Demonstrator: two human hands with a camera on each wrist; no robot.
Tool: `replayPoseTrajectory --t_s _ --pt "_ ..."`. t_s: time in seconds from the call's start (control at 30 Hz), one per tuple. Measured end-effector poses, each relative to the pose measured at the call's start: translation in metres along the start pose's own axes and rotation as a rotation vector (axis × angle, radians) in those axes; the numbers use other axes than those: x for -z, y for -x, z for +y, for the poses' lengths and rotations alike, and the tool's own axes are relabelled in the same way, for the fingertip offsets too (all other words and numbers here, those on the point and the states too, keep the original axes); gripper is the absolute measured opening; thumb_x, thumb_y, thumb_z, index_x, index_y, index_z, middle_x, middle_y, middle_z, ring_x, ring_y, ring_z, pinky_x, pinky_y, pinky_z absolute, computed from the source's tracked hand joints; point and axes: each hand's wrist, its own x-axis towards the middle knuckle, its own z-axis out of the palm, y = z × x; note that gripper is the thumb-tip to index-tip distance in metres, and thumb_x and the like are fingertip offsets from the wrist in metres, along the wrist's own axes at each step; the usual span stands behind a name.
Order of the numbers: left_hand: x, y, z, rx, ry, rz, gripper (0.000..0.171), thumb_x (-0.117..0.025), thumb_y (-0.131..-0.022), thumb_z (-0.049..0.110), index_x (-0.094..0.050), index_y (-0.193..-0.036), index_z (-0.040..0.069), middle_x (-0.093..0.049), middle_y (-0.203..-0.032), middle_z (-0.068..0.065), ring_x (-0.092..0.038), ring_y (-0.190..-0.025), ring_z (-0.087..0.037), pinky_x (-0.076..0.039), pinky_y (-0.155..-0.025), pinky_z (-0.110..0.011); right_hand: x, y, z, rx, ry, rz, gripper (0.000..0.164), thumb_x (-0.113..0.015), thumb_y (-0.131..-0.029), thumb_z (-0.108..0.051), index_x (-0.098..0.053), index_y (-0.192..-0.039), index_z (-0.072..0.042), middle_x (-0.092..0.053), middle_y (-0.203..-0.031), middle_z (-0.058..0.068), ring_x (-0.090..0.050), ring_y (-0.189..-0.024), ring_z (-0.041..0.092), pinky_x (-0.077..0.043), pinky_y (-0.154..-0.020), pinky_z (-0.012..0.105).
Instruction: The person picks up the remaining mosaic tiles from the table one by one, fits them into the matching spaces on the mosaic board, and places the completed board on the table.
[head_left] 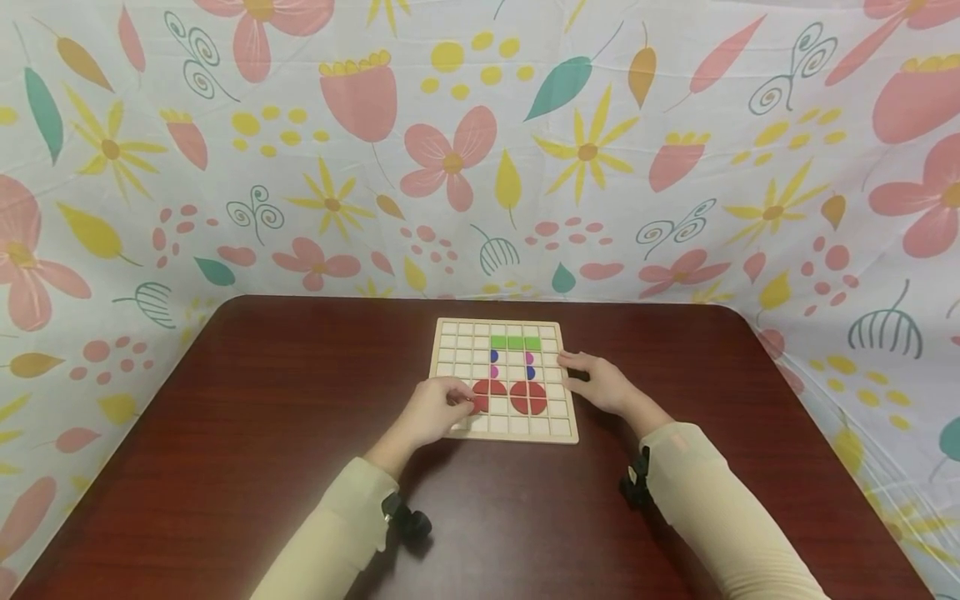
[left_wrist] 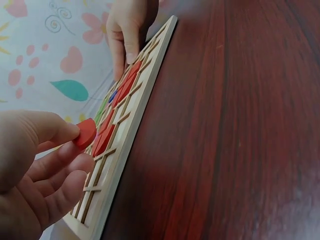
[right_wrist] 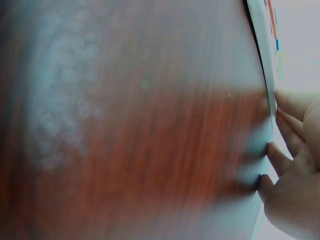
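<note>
A square wooden grid board (head_left: 465,342) lies on the table. Between thumb and index finger, my left hand (head_left: 429,412) pinches a red quarter-circle piece (left_wrist: 86,134) over the board's lower left part. Beside it are red pieces (head_left: 491,387) of a partly formed circle, overlapped by the fingers in the head view. To their right sits a whole red circle (head_left: 519,406) of several pieces. Green squares (head_left: 516,342) form a row near the top, with blue and pink half-circles (head_left: 530,358) in two columns below. My right hand (head_left: 603,385) rests its extended fingertips at the board's right edge.
The dark reddish wooden table (head_left: 225,467) extends around the board on all sides. Behind it hangs a white cloth (head_left: 360,242) with flowers and leaves. A black wrist device (head_left: 408,521) is strapped at the left sleeve, another (head_left: 636,482) at the right.
</note>
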Motion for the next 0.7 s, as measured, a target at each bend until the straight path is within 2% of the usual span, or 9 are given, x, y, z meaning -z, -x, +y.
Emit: replayPoseTrajectory --t_s 0.17,0.37,0.53,0.7 --pt "-0.007 -0.003 0.004 0.027 0.005 -0.008 0.005 -0.069 -0.082 0.012 -0.07 -0.086 0.009 -0.069 -0.079 -0.001 -0.059 -0.074 -0.012 -0.048 -0.07 -0.027 0.001 0.0 0.0 -0.012 -0.004 -0.008 0.051 -0.058 -0.093 -0.017 -0.043 -0.14 -0.004 -0.037 -0.149 0.017 -0.021 -0.14 0.044 -0.024 -0.11 0.058" --pt "-0.015 -0.007 0.005 0.022 -0.016 -0.005 0.004 -0.07 -0.082 0.012 -0.069 -0.083 0.008 -0.067 -0.077 -0.002 -0.056 -0.071 -0.011 -0.047 -0.065 -0.024 0.001 0.001 0.0 -0.002 0.004 -0.001 0.051 -0.058 -0.093 -0.016 -0.043 -0.14 -0.004 -0.038 -0.148 0.018 -0.021 -0.14 0.044 -0.024 -0.11 0.058" --pt "-0.019 -0.009 0.007 0.004 -0.049 0.006 0.005 -0.069 -0.082 0.012 -0.068 -0.083 0.007 -0.067 -0.077 -0.003 -0.057 -0.071 -0.011 -0.047 -0.065 -0.024 0.001 0.001 0.0 -0.003 0.007 0.0 0.051 -0.058 -0.093 -0.017 -0.043 -0.14 -0.004 -0.038 -0.148 0.018 -0.021 -0.14 0.044 -0.024 -0.11 0.058" --pt "-0.022 -0.01 0.011 0.021 -0.097 0.013 0.006 -0.068 -0.083 0.015 -0.069 -0.083 0.01 -0.067 -0.077 0.0 -0.059 -0.073 -0.011 -0.048 -0.069 -0.025 0.0 0.0 0.0 -0.004 0.007 0.0 0.051 -0.059 -0.093 -0.017 -0.043 -0.14 -0.004 -0.038 -0.148 0.017 -0.022 -0.14 0.044 -0.024 -0.11 0.058"
